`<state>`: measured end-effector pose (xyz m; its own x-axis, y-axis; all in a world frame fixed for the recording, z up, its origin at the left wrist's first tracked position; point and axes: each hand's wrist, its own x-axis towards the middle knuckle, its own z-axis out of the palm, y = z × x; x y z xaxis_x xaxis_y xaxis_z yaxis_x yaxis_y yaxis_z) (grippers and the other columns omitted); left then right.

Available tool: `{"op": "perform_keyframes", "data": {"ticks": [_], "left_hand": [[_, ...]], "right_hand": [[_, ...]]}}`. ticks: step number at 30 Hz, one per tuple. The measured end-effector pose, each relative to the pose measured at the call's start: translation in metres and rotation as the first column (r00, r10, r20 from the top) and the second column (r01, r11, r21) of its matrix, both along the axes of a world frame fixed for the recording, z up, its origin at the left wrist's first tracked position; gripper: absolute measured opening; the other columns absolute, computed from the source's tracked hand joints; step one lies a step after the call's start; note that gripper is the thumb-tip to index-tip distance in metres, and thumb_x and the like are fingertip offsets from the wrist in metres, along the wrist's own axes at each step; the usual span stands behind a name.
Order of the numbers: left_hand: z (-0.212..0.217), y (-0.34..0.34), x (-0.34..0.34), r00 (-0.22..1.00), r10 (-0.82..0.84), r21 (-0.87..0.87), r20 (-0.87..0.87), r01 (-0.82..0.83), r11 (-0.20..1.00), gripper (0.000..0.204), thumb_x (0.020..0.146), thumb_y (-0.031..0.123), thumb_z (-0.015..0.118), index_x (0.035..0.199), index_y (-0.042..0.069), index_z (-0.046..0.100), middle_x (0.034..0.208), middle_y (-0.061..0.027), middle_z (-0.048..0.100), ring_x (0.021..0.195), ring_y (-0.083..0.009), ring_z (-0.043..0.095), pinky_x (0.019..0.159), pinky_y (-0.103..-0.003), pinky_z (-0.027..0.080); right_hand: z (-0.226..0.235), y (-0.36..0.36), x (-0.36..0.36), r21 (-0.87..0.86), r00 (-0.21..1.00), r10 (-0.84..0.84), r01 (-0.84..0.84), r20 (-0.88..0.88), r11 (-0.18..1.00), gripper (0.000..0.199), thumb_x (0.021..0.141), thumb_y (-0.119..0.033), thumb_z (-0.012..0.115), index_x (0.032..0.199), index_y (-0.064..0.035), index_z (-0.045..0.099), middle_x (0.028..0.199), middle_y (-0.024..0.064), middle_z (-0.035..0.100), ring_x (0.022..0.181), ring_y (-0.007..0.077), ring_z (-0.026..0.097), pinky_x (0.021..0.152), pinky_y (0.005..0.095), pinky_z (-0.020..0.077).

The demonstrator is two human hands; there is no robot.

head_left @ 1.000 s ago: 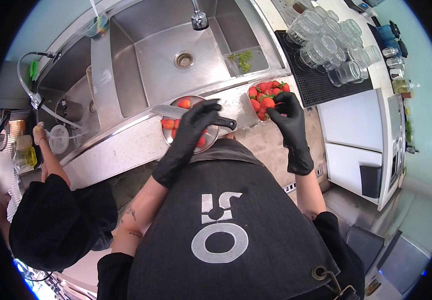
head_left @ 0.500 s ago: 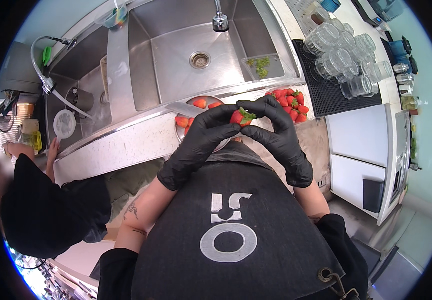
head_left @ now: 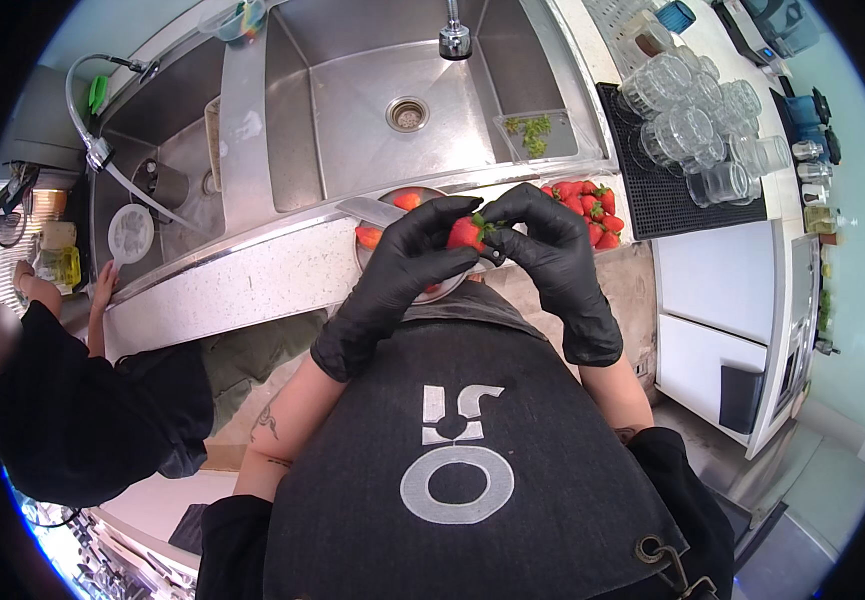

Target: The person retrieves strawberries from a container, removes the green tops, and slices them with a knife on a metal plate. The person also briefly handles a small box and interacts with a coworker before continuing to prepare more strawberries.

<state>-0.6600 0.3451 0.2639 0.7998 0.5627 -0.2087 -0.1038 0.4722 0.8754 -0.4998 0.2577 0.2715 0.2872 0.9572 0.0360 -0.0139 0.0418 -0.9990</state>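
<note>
Strawberry (head_left: 466,232) sits at frame centre, pinched between the black-gloved left hand (head_left: 407,262) and right hand (head_left: 550,255), fingers curled closed around it. Below it, a metal bowl (head_left: 384,215) holds more berries.

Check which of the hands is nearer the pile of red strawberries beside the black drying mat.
Right. The right hand sits just beside the pile of red strawberries; the left hand is farther off, over the round metal bowl.
</note>
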Motion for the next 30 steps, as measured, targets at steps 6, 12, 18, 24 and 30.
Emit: {"op": "perform_keyframes", "data": {"ticks": [6, 12, 18, 24, 30], "left_hand": [[-0.003, -0.001, 0.004, 0.998, -0.007, 0.084, -0.056, 0.012, 0.996, 0.042, 0.081, 0.004, 0.065, 0.122, 0.002, 0.056, 0.11, -0.0059, 0.062, 0.102, -0.0134, 0.058, 0.091, -0.028, 0.045], [-0.004, 0.008, -0.003, 0.982, -0.146, -0.038, -0.117, 0.143, 0.989, 0.036, 0.086, 0.013, 0.06, 0.12, 0.0, 0.057, 0.105, -0.007, 0.063, 0.098, -0.0128, 0.058, 0.088, -0.027, 0.045], [-0.038, 0.012, -0.017, 0.982, -0.049, -0.43, 0.181, 0.124, 0.894, 0.032, 0.087, 0.014, 0.06, 0.115, -0.002, 0.058, 0.1, -0.0072, 0.063, 0.09, -0.0109, 0.058, 0.079, -0.025, 0.047], [-0.061, 0.018, -0.045, 0.94, 0.111, 0.261, -0.322, -0.024, 0.965, 0.042, 0.082, 0.015, 0.067, 0.121, 0.002, 0.056, 0.11, -0.008, 0.062, 0.099, -0.0145, 0.058, 0.086, -0.028, 0.046], [-0.083, 0.008, -0.065, 0.863, 0.201, 0.564, -0.464, 0.113, 0.818, 0.043, 0.076, 0.011, 0.073, 0.116, 0.005, 0.06, 0.111, -0.0087, 0.063, 0.1, -0.0155, 0.058, 0.086, -0.029, 0.047]], "right_hand": [[-0.008, 0.002, -0.004, -0.024, 0.999, 0.007, -0.006, 0.047, 1.0, 0.013, 0.084, 0.001, 0.062, 0.097, 0.0011, 0.061, 0.088, 0.0024, 0.059, 0.075, 0.0075, 0.055, 0.065, 0.0221, 0.0455], [-0.004, 0.002, -0.006, -0.036, 0.996, 0.029, -0.032, -0.088, 0.999, 0.013, 0.084, -0.001, 0.062, 0.096, 0.0019, 0.062, 0.092, 0.0043, 0.061, 0.083, 0.0115, 0.057, 0.076, 0.026, 0.0463], [0.003, 0.007, 0.01, -0.033, 0.963, -0.193, 0.19, -0.189, 0.981, 0.015, 0.084, -0.002, 0.064, 0.098, 0.0006, 0.064, 0.091, 0.0037, 0.064, 0.082, 0.0092, 0.057, 0.077, 0.0242, 0.0464], [-0.053, 0.021, 0.099, -0.122, 0.864, -0.28, 0.359, 0.419, 0.925, 0.017, 0.082, -0.001, 0.064, 0.099, -0.0004, 0.065, 0.087, 0.0067, 0.067, 0.075, 0.0113, 0.061, 0.07, 0.0251, 0.0478], [-0.082, 0.026, 0.133, -0.096, 0.633, -0.166, 0.358, 0.756, 0.929, 0.03, 0.077, -0.001, 0.062, 0.105, -0.01, 0.066, 0.087, 0.0107, 0.067, 0.07, 0.0198, 0.064, 0.064, 0.0302, 0.0504]]}}
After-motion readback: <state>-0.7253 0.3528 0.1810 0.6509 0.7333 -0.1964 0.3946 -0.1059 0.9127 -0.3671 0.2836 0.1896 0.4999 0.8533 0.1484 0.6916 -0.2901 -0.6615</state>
